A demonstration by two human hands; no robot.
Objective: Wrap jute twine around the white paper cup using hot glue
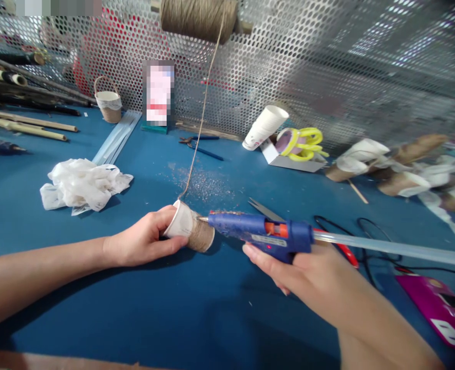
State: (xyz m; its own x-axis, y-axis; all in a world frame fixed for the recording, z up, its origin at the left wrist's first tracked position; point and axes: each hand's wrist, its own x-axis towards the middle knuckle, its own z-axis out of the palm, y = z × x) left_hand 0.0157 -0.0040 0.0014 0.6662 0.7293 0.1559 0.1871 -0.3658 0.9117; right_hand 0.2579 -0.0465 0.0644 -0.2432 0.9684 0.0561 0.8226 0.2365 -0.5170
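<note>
My left hand (pixel 150 237) is closed around a white paper cup (pixel 182 221) that lies tilted, its open rim facing up and left. Brown twine (pixel 201 237) is wound around the cup's lower part. A strand (pixel 205 92) runs from the cup's rim up to a twine spool (pixel 196 18) at the top. In my right hand (pixel 308 272) is a blue hot glue gun (pixel 250 231), with a long clear glue stick (pixel 389 246) out of its back. The gun's metal nozzle touches or nearly touches the cup at the edge of the wound twine.
Scissors (pixel 265 209) lie just behind the glue gun, and pliers (pixel 202 146) farther back. White lace (pixel 84 185) is heaped at left near a finished-looking small basket (pixel 109 105). Stacked paper cups (pixel 264 128) lean by a white box (pixel 295 160). Twine-wrapped cups (pixel 400 182) crowd the right.
</note>
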